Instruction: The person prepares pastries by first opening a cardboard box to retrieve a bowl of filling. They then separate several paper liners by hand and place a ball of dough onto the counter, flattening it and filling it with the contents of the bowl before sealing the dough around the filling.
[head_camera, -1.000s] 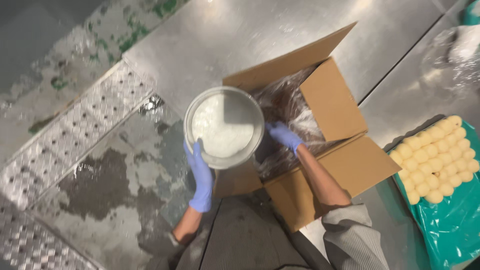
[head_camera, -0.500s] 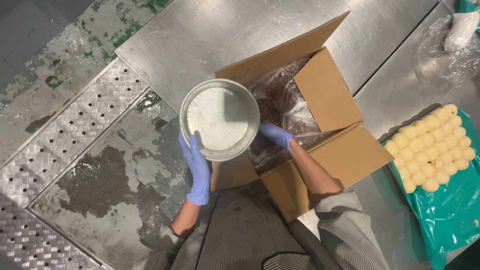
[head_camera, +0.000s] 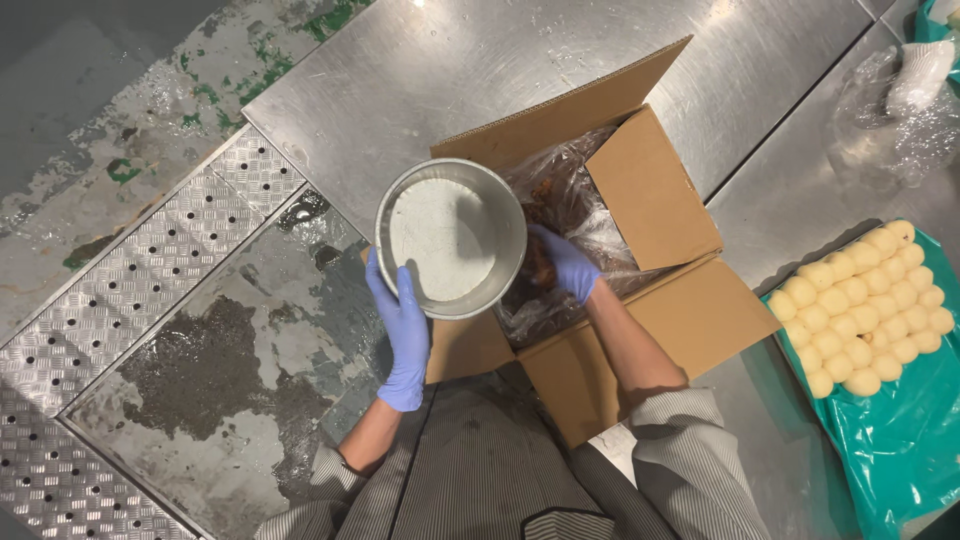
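Head view, bowl (head_camera: 452, 238) hides box (head_camera: 660, 200) corner

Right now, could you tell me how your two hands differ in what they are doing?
The left hand holds the round metal pan by its near rim, out over the floor side; the right hand reaches into the open cardboard box, among the clear plastic liner. The left hand shows fully, fingers spread up the pan; the right is partly tucked behind the pan. Both wear blue gloves.
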